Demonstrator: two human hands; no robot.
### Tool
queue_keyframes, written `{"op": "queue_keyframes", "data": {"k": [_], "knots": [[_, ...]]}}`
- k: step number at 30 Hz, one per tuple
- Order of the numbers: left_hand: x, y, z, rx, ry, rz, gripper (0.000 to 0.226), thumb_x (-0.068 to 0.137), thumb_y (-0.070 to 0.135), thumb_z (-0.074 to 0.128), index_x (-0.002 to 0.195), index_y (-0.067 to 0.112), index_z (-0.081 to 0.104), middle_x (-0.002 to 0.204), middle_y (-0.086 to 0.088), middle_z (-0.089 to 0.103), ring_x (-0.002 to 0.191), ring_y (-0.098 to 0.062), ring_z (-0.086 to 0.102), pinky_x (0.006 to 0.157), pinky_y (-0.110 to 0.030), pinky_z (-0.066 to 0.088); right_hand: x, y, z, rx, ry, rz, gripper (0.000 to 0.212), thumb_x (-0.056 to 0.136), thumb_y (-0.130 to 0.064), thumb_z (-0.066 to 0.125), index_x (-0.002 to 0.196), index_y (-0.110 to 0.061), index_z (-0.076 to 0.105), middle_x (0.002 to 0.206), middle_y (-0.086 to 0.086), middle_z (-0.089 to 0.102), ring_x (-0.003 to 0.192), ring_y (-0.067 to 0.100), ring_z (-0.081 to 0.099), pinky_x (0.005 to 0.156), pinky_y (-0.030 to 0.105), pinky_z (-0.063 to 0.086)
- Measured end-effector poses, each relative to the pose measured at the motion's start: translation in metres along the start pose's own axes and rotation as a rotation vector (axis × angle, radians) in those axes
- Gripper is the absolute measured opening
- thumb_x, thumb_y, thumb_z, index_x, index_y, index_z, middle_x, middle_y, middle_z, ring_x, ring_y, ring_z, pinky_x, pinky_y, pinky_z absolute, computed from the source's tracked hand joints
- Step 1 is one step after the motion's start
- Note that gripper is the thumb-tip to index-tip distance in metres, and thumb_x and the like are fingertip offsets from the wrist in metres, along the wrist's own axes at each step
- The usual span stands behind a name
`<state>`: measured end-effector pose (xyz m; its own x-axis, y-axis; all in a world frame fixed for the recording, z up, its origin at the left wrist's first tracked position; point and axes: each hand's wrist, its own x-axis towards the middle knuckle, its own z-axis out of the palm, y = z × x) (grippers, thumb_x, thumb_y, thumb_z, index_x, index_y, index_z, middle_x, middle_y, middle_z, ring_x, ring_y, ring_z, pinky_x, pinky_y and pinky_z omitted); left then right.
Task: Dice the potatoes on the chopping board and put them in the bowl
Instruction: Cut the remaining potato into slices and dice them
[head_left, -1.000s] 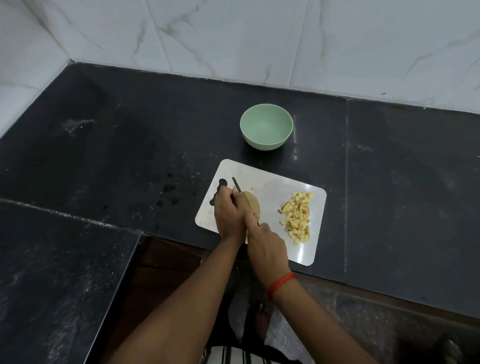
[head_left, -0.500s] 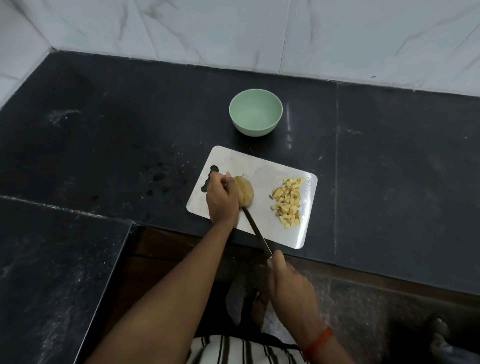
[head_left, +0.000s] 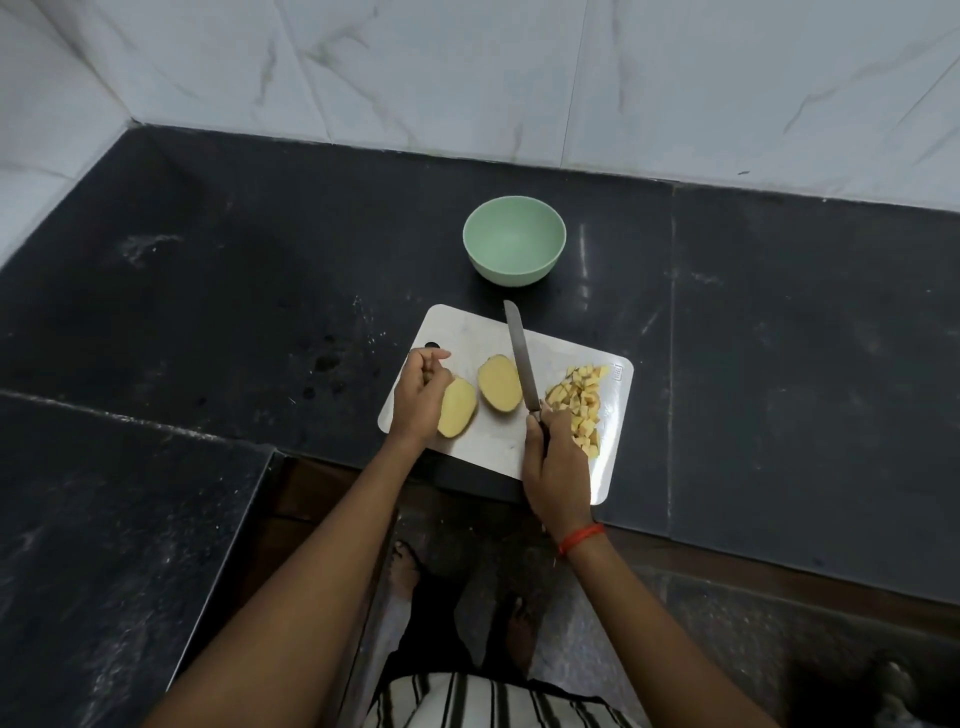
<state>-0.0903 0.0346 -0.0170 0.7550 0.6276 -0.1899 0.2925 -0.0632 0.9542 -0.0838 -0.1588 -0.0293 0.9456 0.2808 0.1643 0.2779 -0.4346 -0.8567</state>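
Note:
A white chopping board (head_left: 467, 332) lies on the black counter. Two potato halves rest on it cut side up: the left half (head_left: 458, 408) and the right half (head_left: 498, 383). A heap of diced potato (head_left: 581, 400) sits on the board's right part. My left hand (head_left: 418, 397), fingers loosely curled, touches the left half's outer side. My right hand (head_left: 556, 470) grips the handle of a knife (head_left: 521, 358), whose blade points away just right of the right half. A pale green bowl (head_left: 514, 240) stands empty behind the board.
The black stone counter (head_left: 779, 332) runs to marble wall tiles at the back and left. A lower black slab (head_left: 104, 545) sits at my left. The board's near right corner overhangs the counter edge. My feet show on the floor below.
The whole potato now lies split into two halves. My right hand brought the knife back up over the board, and my left hand shifted left off the top.

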Motion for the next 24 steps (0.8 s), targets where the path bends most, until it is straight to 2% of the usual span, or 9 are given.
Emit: {"op": "queue_keyframes", "data": {"k": [3,6,8,11,13,15,17,21,24], "knots": [[0.002,0.005,-0.008,0.026,-0.093,-0.014,0.018,0.094,0.016,0.057,0.109,0.025,0.061,0.109,0.005,0.058,0.092,-0.005,0.056,0.084,-0.024,0.047,0.0,0.001,0.001,0.001,0.015,-0.01,0.021,0.105,-0.023,0.048,0.093,-0.036,0.037,0.077,-0.002,0.06,0.063,0.017,0.058,0.051,0.046,0.049],[0.005,0.008,-0.015,0.206,-0.151,0.016,0.033,0.085,0.029,0.07,0.117,0.027,0.061,0.117,0.001,0.056,0.1,-0.009,0.057,0.088,-0.027,0.048,0.0,0.004,0.0,0.026,0.018,-0.022,0.018,0.105,-0.023,0.048,0.094,-0.034,0.038,0.077,-0.003,0.059,0.063,0.015,0.058,0.052,0.045,0.048],[0.006,0.011,-0.014,0.39,-0.187,0.076,0.059,0.08,0.043,0.082,0.13,0.027,0.056,0.122,0.002,0.052,0.109,-0.014,0.057,0.095,-0.034,0.051,0.0,0.005,0.0,0.033,0.022,-0.018,0.017,0.105,-0.024,0.047,0.095,-0.034,0.039,0.077,-0.003,0.058,0.064,0.015,0.057,0.053,0.045,0.047],[0.006,0.024,0.0,0.79,-0.27,0.211,0.105,0.063,0.077,0.077,0.15,0.034,0.037,0.141,0.004,0.047,0.129,-0.021,0.047,0.106,-0.05,0.043,0.0,0.004,0.001,0.039,0.031,-0.021,0.02,0.105,-0.022,0.048,0.095,-0.036,0.038,0.077,-0.004,0.058,0.064,0.014,0.057,0.053,0.044,0.047],[0.006,0.036,0.013,1.027,-0.313,0.3,0.114,0.062,0.083,0.072,0.156,0.037,0.027,0.148,0.003,0.042,0.135,-0.024,0.04,0.106,-0.052,0.036,-0.001,0.005,0.001,0.051,0.03,-0.024,0.014,0.105,-0.023,0.048,0.098,-0.032,0.041,0.08,-0.003,0.061,0.066,0.016,0.059,0.054,0.042,0.048],[0.005,0.044,0.026,1.172,-0.362,0.374,0.109,0.064,0.082,0.07,0.155,0.036,0.03,0.145,0.002,0.043,0.133,-0.025,0.04,0.106,-0.05,0.035,-0.001,0.007,0.001,0.063,0.033,-0.024,0.008,0.105,-0.023,0.048,0.1,-0.027,0.044,0.083,-0.004,0.062,0.068,0.017,0.061,0.055,0.042,0.049],[0.008,0.046,0.034,1.202,-0.391,0.427,0.094,0.069,0.074,0.073,0.148,0.034,0.044,0.136,0.001,0.048,0.126,-0.024,0.044,0.104,-0.044,0.037,-0.001,0.006,0.001,0.065,0.038,-0.024,0.008,0.105,-0.024,0.048,0.099,-0.028,0.043,0.082,-0.005,0.061,0.067,0.017,0.061,0.054,0.042,0.049],[0.018,0.045,0.037,1.001,-0.422,0.335,0.068,0.067,0.049,0.084,0.129,0.03,0.064,0.114,0.002,0.05,0.116,-0.022,0.05,0.096,-0.034,0.046,-0.001,0.005,0.001,0.056,0.048,-0.026,0.011,0.105,-0.022,0.048,0.098,-0.028,0.042,0.082,-0.001,0.063,0.067,0.019,0.061,0.053,0.042,0.048],[0.028,0.049,0.033,0.778,-0.279,0.262,0.063,0.058,0.039,0.094,0.115,0.031,0.07,0.113,0.002,0.054,0.11,-0.02,0.057,0.094,-0.036,0.05,-0.001,0.004,0.001,0.054,0.055,-0.02,0.022,0.105,-0.022,0.048,0.095,-0.038,0.037,0.076,-0.003,0.06,0.062,0.018,0.058,0.05,0.043,0.046]]}}
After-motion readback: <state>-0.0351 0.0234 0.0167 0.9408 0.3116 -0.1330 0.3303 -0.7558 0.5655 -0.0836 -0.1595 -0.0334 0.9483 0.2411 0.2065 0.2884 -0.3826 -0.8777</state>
